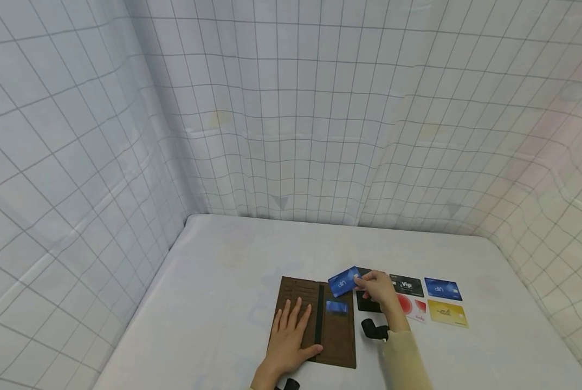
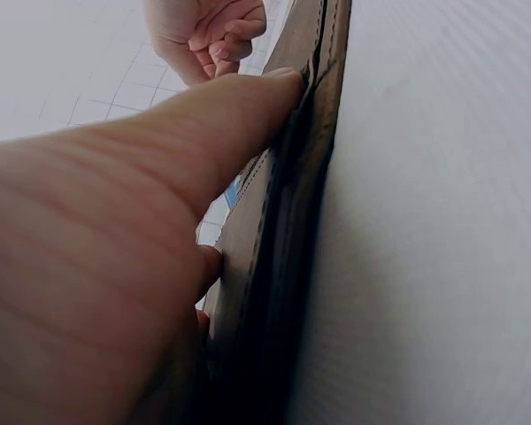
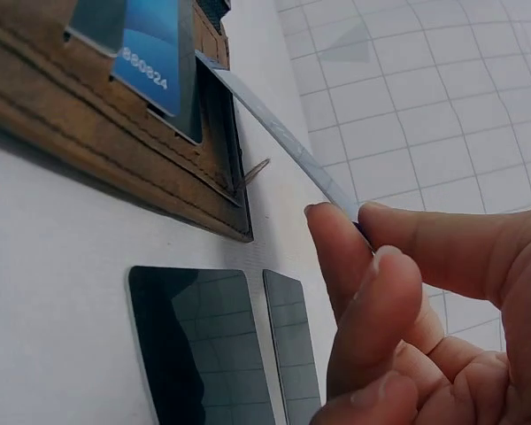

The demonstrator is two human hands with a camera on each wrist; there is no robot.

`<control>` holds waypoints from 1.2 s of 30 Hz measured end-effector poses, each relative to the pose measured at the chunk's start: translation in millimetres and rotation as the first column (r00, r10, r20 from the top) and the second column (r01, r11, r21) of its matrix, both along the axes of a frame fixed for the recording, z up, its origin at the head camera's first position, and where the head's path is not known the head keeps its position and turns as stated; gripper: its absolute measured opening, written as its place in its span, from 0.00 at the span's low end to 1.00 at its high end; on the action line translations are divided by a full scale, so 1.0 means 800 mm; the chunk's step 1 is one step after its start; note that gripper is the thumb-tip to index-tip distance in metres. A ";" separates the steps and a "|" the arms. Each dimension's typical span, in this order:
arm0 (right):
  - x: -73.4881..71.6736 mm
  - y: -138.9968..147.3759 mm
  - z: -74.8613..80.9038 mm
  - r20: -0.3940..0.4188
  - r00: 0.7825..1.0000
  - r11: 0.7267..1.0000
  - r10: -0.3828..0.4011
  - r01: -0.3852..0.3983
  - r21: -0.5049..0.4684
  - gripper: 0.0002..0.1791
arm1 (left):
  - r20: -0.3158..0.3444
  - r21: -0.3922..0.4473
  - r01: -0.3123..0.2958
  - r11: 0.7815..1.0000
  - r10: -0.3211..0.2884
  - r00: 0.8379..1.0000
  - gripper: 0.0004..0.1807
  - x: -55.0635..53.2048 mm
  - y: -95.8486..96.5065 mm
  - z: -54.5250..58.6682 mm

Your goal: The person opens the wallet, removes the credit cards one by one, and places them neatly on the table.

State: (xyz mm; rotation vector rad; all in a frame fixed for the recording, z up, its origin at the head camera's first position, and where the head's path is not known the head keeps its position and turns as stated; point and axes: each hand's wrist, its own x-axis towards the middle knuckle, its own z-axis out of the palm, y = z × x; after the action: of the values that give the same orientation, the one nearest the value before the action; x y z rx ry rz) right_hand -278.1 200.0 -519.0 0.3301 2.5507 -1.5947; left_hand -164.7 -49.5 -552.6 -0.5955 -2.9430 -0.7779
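A brown wallet (image 1: 338, 346) lies spread open on the white table, a dark strap (image 1: 319, 314) running down its middle. My left hand (image 1: 287, 338) rests with fingers spread on its left half, thumb reaching across the strap. Between thumb and fingers, my right hand (image 1: 376, 287) pinches a blue VIP card (image 1: 342, 281) by its right end. That card is tilted over the wallet's upper right corner; seen edge-on in the right wrist view, the card (image 3: 292, 146) has its far end at the wallet's edge. Lower in the right half, a blue card (image 3: 155, 53) sits in the slots among darker cards.
Right of the wallet lie a black Vip card (image 1: 408, 286), a blue card (image 1: 443, 289), a yellow card (image 1: 448, 313) and a white-and-red card (image 1: 419, 309). Dark cards (image 1: 367, 303) lie partly under my right hand. White gridded curtains (image 1: 291, 135) enclose the table.
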 end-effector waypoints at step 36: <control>0.024 0.007 -0.009 -0.012 0.998 0.990 -0.063 0.061 -0.128 0.13 | 0.017 0.005 0.000 1.000 0.000 1.000 0.48 0.001 0.000 0.003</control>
State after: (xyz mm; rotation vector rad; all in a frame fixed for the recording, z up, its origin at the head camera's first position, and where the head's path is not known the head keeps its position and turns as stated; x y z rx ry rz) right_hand -259.1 205.8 -526.1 0.3883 2.4576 -1.7789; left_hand -164.3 -49.8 -550.4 -0.5915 -2.9556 -0.7935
